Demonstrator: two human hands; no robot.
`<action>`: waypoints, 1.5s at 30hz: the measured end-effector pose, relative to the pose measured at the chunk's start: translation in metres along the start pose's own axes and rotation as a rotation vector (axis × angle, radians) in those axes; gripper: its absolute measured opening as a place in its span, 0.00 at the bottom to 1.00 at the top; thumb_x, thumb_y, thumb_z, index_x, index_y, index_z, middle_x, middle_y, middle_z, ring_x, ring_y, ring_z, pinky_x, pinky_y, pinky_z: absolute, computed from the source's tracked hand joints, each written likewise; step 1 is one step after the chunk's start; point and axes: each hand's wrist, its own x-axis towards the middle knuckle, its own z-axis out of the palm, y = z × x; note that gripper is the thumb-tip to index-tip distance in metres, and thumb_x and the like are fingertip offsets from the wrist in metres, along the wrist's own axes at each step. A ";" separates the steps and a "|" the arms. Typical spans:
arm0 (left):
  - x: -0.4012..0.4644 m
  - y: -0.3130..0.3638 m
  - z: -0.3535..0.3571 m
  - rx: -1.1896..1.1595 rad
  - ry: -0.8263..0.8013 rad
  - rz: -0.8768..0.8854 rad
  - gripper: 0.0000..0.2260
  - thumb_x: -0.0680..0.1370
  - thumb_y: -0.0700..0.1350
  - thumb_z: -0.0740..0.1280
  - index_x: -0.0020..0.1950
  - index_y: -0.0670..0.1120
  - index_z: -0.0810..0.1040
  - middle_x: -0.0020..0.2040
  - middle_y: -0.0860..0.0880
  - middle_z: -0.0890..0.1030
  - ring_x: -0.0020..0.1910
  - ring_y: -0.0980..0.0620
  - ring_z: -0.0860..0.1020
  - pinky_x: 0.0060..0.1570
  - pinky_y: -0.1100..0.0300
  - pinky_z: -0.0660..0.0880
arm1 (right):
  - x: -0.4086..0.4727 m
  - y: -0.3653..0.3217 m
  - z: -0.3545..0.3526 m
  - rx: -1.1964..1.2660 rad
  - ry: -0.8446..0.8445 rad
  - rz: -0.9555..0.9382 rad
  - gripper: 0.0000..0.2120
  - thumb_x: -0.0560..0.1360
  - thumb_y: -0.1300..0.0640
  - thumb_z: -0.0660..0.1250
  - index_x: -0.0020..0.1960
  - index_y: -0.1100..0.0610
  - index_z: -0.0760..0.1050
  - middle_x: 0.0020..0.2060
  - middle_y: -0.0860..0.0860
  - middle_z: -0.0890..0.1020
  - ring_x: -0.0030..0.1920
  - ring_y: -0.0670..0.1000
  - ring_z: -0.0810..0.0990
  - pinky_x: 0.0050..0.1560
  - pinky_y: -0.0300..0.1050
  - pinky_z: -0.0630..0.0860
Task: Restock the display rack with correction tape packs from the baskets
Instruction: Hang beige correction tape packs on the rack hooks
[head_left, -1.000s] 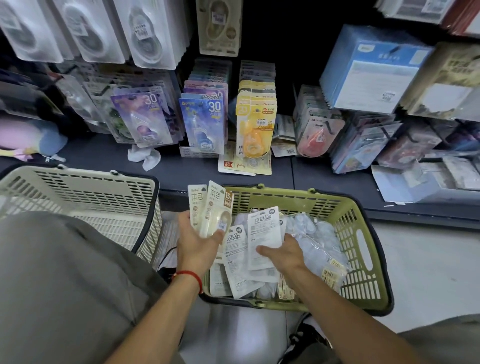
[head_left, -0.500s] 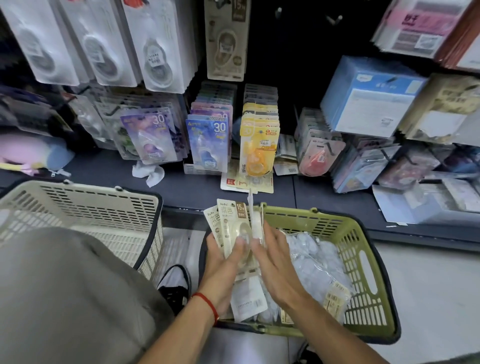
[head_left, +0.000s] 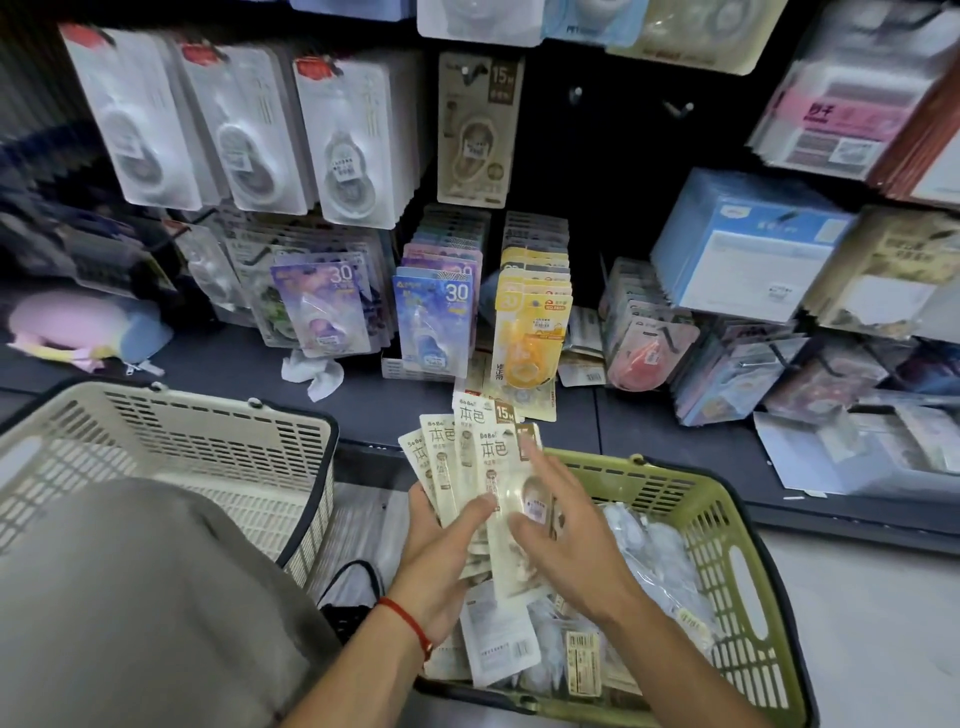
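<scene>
Left hand (head_left: 441, 540) gripping fanned cream cardboard correction tape packs (head_left: 467, 462), right hand (head_left: 566, 530) fingers straight against front pack, above green plastic basket (head_left: 727, 525)

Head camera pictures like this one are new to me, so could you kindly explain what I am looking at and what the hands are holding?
There is no machine here: a person wears a camera on the head, looking forward and down at their own two hands. The left hand, with a red string at the wrist, grips a fan of cream correction tape packs. The right hand lies against the front pack with straight fingers. Below them sits a green basket holding more packs, and a cream basket stands to the left. Behind is the display rack, where a matching cream pack hangs on a hook.
</scene>
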 end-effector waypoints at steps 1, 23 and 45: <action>0.000 0.006 0.001 -0.018 -0.009 0.005 0.26 0.75 0.46 0.78 0.68 0.57 0.71 0.64 0.49 0.85 0.61 0.43 0.85 0.56 0.37 0.82 | 0.002 -0.003 -0.005 0.098 0.009 0.001 0.41 0.76 0.46 0.75 0.80 0.28 0.56 0.79 0.38 0.67 0.78 0.37 0.64 0.74 0.45 0.70; 0.053 0.257 -0.015 0.146 0.054 0.592 0.33 0.62 0.47 0.86 0.61 0.63 0.76 0.58 0.54 0.87 0.58 0.48 0.86 0.51 0.42 0.83 | 0.167 -0.186 -0.054 0.293 0.322 -0.279 0.26 0.77 0.56 0.76 0.71 0.42 0.73 0.59 0.41 0.85 0.60 0.42 0.84 0.65 0.57 0.80; 0.055 0.255 0.004 0.124 -0.043 0.661 0.37 0.66 0.46 0.85 0.70 0.54 0.71 0.63 0.52 0.85 0.63 0.49 0.84 0.63 0.42 0.80 | 0.178 -0.213 -0.019 0.035 0.103 -0.193 0.24 0.72 0.30 0.71 0.60 0.43 0.82 0.54 0.39 0.86 0.54 0.38 0.84 0.57 0.46 0.80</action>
